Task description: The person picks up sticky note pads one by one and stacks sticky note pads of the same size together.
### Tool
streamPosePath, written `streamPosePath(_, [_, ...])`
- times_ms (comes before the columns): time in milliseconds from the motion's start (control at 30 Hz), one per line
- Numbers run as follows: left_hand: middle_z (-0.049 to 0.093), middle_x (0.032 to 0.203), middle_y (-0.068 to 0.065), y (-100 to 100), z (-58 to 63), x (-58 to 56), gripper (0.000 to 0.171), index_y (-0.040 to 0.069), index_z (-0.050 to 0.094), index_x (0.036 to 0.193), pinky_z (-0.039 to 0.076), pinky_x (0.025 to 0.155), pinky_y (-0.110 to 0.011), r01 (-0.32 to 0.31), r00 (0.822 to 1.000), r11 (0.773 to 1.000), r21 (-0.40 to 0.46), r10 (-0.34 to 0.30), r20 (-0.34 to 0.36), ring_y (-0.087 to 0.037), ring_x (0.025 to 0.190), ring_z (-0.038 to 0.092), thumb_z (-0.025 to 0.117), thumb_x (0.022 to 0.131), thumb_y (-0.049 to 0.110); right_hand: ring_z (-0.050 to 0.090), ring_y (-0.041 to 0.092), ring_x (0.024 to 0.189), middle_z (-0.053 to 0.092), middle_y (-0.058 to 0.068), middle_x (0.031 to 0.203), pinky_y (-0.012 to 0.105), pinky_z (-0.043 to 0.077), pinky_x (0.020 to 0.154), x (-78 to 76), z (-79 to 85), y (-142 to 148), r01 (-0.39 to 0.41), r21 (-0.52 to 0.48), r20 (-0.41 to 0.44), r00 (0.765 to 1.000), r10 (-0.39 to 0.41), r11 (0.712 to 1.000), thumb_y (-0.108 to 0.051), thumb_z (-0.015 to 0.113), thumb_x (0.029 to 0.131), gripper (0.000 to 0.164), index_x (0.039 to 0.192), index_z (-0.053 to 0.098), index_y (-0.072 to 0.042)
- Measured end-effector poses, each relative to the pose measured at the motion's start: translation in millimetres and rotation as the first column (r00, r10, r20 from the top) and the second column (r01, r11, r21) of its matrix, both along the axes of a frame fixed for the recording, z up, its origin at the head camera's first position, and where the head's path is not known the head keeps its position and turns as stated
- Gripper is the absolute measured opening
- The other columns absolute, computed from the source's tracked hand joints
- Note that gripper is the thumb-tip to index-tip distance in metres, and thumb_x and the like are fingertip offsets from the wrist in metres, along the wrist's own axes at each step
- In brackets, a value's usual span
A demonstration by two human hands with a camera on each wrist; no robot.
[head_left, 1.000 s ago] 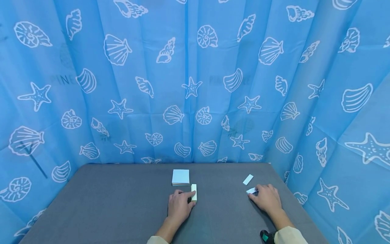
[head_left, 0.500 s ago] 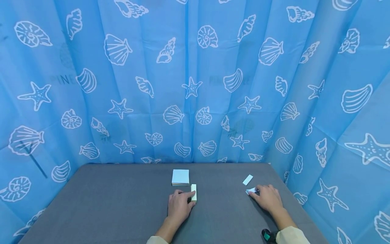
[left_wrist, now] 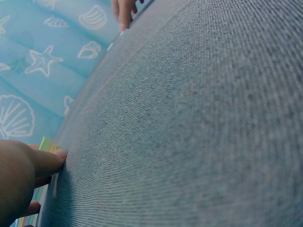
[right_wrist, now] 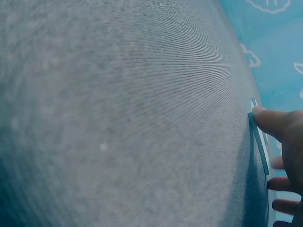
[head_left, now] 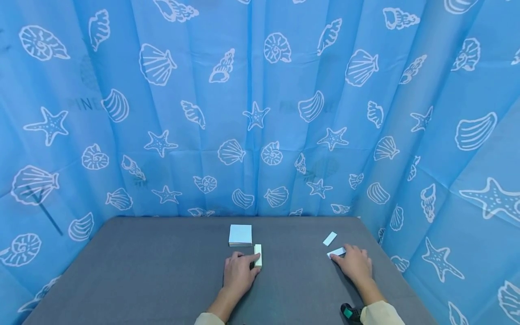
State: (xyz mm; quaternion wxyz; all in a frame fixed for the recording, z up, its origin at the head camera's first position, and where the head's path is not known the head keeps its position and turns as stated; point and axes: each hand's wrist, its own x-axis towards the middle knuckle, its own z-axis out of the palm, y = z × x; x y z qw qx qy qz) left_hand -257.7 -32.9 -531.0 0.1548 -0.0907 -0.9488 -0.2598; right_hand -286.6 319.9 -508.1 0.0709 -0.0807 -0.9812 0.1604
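Note:
In the head view, my left hand (head_left: 238, 272) pinches a narrow pale-yellow stack of sticky notes (head_left: 258, 249) that sits on the table, index finger on top and thumb at the near end. Its layered side shows yellow, green and orange stripes in the left wrist view (left_wrist: 45, 144). Over to the right, my right hand (head_left: 356, 265) touches a slim whitish strip (head_left: 338, 252) lying on the cloth. The thumb rests at its left end and the index fingertip is at its right end. In the right wrist view, the other fingers are loosely extended beside the strip (right_wrist: 259, 146).
A square white stack of notes (head_left: 240, 234) stands behind the left hand. A second slim white strip (head_left: 330, 239) lies behind the right hand. The grey table (head_left: 162, 271) meets a blue shell-patterned curtain (head_left: 252, 135) at its back and right edges.
The right hand has shifted slightly and uncovers more of its strip, which now shows flat between thumb and index finger. The left hand and its yellow stack stay in place.

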Motion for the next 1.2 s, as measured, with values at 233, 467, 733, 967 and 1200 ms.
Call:
streamPosePath(233, [0.072,0.104,0.003,-1,-0.8,-0.4,0.041,0.029,0.072,0.118,0.042,0.085,-0.049,0.0,1.0,1.0,0.001,0.0,-0.006,-0.026,0.105,0.057,0.082,0.078,0.031,0.033,0.056,0.12,0.043,0.038,0.132,0.067,0.026,0.096,-1.2,-0.2,0,0.075,-0.056,0.057,0.996,-0.072,0.996,-0.057,0.067,0.083,0.084,0.129,0.05,0.012])
streamPosePath(467, [0.072,0.104,0.003,-1,-0.3,-1.7,0.041,0.03,0.072,0.118,0.042,0.085,-0.049,0.002,1.0,1.0,0.0,-0.002,-0.008,-0.026,0.105,0.057,0.082,0.078,0.031,0.031,0.055,0.124,0.042,0.036,0.134,0.068,0.024,0.097,-4.2,-3.1,-5,0.074,-0.145,-0.041,0.996,-0.08,0.987,-0.037,0.076,0.083,0.077,0.135,0.043,0.01])
streamPosePath(733, [0.072,0.105,0.004,1,-1.7,-2.2,0.041,0.03,0.072,0.118,0.041,0.086,-0.048,-0.007,1.0,1.0,0.001,0.007,0.002,-0.025,0.106,0.056,0.082,0.078,0.031,0.043,0.053,0.116,0.05,0.034,0.129,0.066,0.029,0.092,-7.6,-1.3,-19,0.028,-0.168,-0.131,0.99,-0.05,0.985,-0.013,0.078,0.081,0.07,0.137,0.041,0.005])
streamPosePath(967, [0.072,0.104,0.003,1,-1.6,-1.3,0.041,0.03,0.072,0.118,0.041,0.086,-0.049,0.001,1.0,1.0,0.01,-0.001,-0.001,-0.026,0.106,0.056,0.082,0.078,0.03,0.055,0.04,0.095,0.062,0.024,0.105,0.058,0.039,0.084,-7.5,-4.7,-26,-0.038,-0.211,-0.188,0.982,-0.002,0.977,-0.001,0.075,0.081,0.068,0.138,0.04,-0.001])
streamPosePath(1200, [0.072,0.105,0.003,0,-1.7,-1.8,0.041,0.029,0.072,0.118,0.041,0.086,-0.049,0.004,1.0,1.0,0.01,-0.005,0.008,-0.026,0.106,0.056,0.082,0.078,0.03,0.055,0.026,0.074,0.061,0.012,0.087,0.044,0.045,0.066,-3.1,-1.4,-31,-0.088,-0.237,-0.247,0.969,0.027,0.967,0.004,0.07,0.083,0.058,0.135,0.045,-0.003])
